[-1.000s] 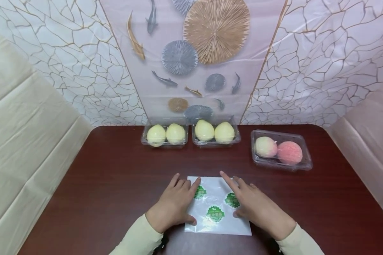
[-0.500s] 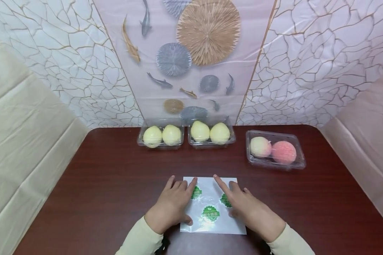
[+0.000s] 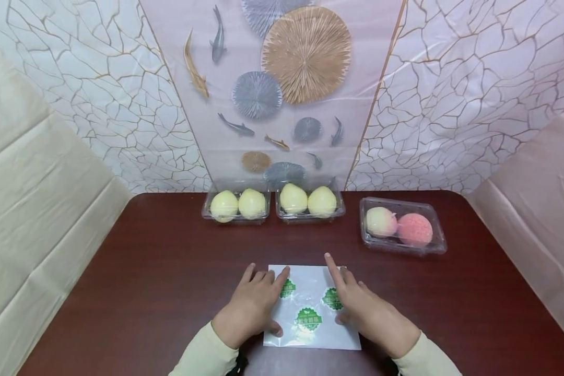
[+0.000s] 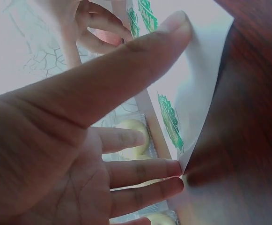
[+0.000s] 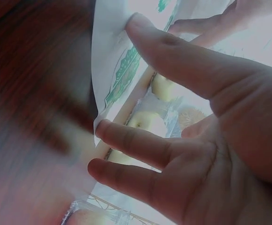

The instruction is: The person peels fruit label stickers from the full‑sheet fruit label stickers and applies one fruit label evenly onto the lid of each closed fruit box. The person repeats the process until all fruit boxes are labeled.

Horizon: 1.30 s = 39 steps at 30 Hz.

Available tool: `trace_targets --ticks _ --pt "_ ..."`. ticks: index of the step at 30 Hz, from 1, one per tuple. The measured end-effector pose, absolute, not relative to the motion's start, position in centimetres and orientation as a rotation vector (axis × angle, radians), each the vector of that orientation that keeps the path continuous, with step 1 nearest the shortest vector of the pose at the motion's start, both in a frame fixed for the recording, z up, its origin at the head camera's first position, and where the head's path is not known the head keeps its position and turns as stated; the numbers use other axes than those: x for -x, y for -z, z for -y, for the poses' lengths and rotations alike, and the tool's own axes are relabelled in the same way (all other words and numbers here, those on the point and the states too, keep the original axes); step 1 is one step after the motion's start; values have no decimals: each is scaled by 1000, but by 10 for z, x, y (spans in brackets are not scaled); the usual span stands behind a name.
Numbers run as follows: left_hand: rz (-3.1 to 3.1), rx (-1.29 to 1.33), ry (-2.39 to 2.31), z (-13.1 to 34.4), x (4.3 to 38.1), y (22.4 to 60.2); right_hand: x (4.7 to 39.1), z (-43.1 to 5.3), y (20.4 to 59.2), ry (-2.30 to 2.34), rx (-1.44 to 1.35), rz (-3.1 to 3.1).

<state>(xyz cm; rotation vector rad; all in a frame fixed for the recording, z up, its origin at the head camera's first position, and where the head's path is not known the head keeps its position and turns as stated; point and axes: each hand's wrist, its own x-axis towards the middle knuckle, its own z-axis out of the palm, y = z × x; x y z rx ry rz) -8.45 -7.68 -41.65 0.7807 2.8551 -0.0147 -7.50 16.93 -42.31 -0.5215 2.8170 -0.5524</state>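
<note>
A white sheet (image 3: 301,337) printed with green badges lies flat on the table near the front. My left hand (image 3: 250,309) rests at its left side, fingers spread, thumb over the lower left part and index fingertip at the top left corner. On the opposite side my right hand (image 3: 368,313) lies over the right edge, with its index finger stretched out past the top edge and its thumb on the sheet. In the left wrist view the thumb (image 4: 126,61) lies across the sheet and the other fingers are straight. The right wrist view also shows straight fingers (image 5: 131,140).
Two clear plastic boxes, a left one (image 3: 235,216) and a middle one (image 3: 310,215), stand along the back edge of the dark red table (image 3: 169,271), each with pale yellow fruits. Another clear box (image 3: 439,245) at the back right holds a pale pinkish round thing and a pink one.
My right index finger has swung to the right and reaches farther past the sheet's top edge. The left hand stays put on the sheet. The head view has shifted slightly.
</note>
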Motion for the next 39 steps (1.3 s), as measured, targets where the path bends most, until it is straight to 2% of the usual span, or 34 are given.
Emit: trace_targets --ticks 20,33,39 --pt "-2839 -757 -11 82 87 419 73 -172 427 517 563 -2876" --pt "-2733 -685 -456 103 112 420 76 -180 420 537 931 -2951" --pt "-2835 -662 -682 97 120 417 75 -187 403 560 887 -2924"
